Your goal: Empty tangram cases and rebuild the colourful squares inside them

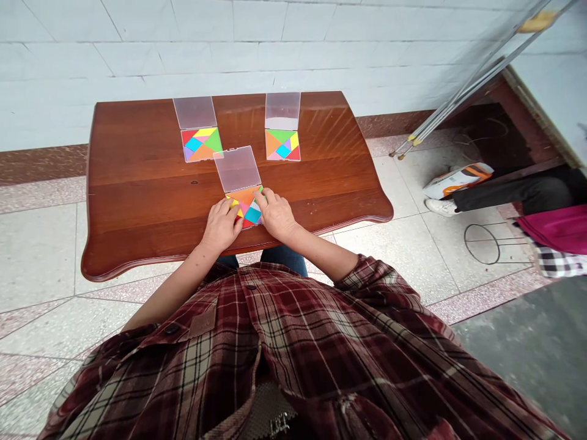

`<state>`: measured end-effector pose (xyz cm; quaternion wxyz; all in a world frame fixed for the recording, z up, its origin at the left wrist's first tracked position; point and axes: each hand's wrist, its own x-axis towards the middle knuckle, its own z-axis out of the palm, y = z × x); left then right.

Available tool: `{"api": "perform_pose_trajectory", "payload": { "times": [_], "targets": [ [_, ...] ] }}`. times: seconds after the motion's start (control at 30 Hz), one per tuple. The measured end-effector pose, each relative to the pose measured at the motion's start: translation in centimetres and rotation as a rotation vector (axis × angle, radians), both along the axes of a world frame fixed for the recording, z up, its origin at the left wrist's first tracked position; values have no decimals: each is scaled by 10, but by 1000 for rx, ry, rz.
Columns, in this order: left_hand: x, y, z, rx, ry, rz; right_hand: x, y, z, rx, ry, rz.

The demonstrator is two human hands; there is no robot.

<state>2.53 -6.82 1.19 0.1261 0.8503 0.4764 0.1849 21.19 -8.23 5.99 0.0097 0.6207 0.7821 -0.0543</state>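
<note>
A tangram set (253,214) of coloured pieces lies in an open case near the front edge of the table, its clear lid (237,169) folded back away from me. My left hand (221,225) rests at the left side of this set, fingers slightly bent and apart, fingertips on the yellow and nearby pieces. On the right side, my right hand (277,214) lies with loosely bent, parted fingers, its fingertips at the green piece by the upper right corner. Both hands partly cover the tray, so some pieces and edges are hidden.
Two more open tangram cases stand farther back, a left case (202,144) and a right case (282,145), on the brown wooden table (147,195). Crutches (452,101) lean at the right. Beyond the table are a seated person's leg (513,190), a bag (458,180) and a wire-framed object (481,244).
</note>
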Motion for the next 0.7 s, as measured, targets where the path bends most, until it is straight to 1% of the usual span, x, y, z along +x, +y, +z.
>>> {"api": "perform_pose_trajectory", "payload": {
  "times": [0.13,0.27,0.53,0.7],
  "targets": [
    [0,0,1,-9,13,2,4,-1,-1,60,57,-35],
    [0,0,0,-18,-2,5,9,0,-6,81,95,-59],
    [1,0,5,-28,21,10,18,11,-15,-1,117,-121],
    [0,0,3,-17,4,12,22,15,-14,0,219,-132]
  ]
}}
